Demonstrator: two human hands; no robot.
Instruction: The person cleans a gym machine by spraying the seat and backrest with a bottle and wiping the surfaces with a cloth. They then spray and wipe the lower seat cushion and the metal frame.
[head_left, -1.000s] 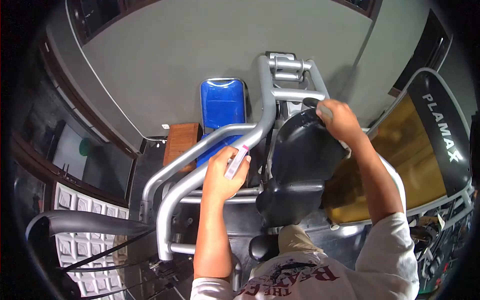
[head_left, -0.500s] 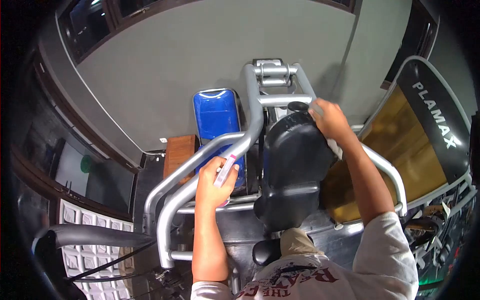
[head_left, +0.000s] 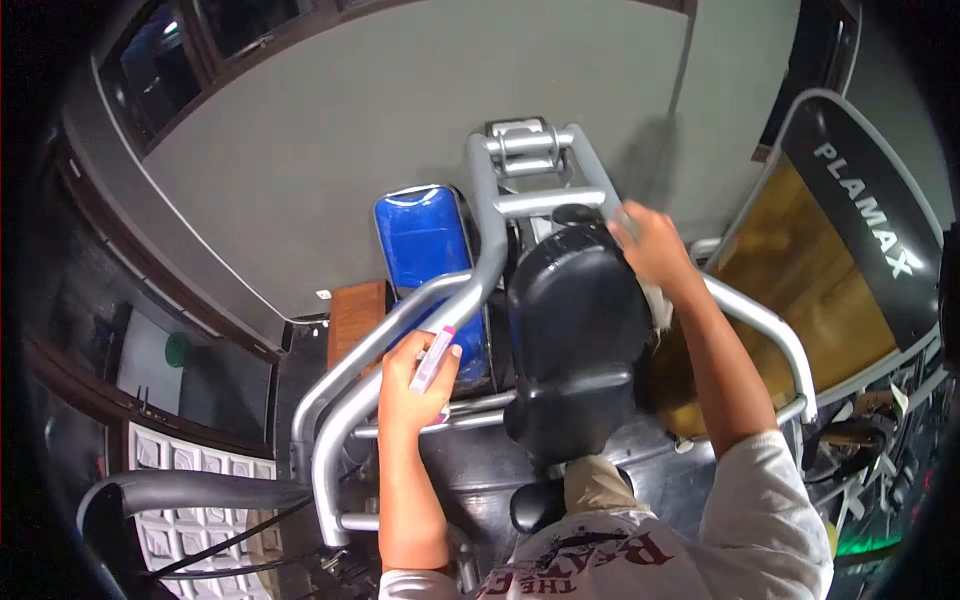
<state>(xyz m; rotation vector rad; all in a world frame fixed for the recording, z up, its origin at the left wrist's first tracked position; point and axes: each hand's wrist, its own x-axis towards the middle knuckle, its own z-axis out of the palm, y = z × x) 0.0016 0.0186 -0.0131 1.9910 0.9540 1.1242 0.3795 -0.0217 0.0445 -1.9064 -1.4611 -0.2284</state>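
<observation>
Nearest to me are two hands and one white shirt. The left hand is closed around one clear bottle, pink end up, in front of the silver rails. The right hand is curled at the upper right edge of the black pad; one pale cloth shows under its wrist, and I can't tell whether the fingers grip it.

The pad stands between the hands, one seat just below it and one round knob at its top. I count two bent rails on the left side and one right rail. Between left forearm and seat I have open room above the dark floor; at the right, the forearm passes close to the rail.

Beyond, one PLAMAX board bounds the right. Farther off stand one blue chair and one brown box, near the grey wall.
</observation>
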